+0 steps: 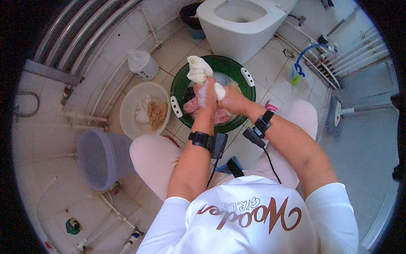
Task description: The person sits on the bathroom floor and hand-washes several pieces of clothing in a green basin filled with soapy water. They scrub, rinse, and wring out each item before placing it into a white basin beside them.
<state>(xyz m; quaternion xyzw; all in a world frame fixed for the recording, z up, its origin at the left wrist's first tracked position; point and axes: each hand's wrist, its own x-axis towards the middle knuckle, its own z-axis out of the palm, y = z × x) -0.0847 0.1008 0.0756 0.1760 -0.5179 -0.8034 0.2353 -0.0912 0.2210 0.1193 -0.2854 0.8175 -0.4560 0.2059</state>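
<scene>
Above a green basin [177,84] with white handles, both my hands grip a bunched, twisted white cloth [198,70]. My left hand [205,93], with suds on its back, is closed around the cloth's middle. Closed on its nearer end is my right hand [232,100], to the right and slightly lower. A wad of the cloth sticks out beyond my left hand. Below, in the basin, lie pink cloth [220,116] and darker pieces in cloudy, sudsy water. My hands and the cloth hide part of the basin's contents.
Left of the green basin stands a white basin [126,106] holding white and tan cloth. A white plastic jug [143,64], a lavender bucket [96,158] and wall pipes are further left. Beyond is a toilet [241,25] beside a dark bin [192,17]. A brush [337,112] is at right.
</scene>
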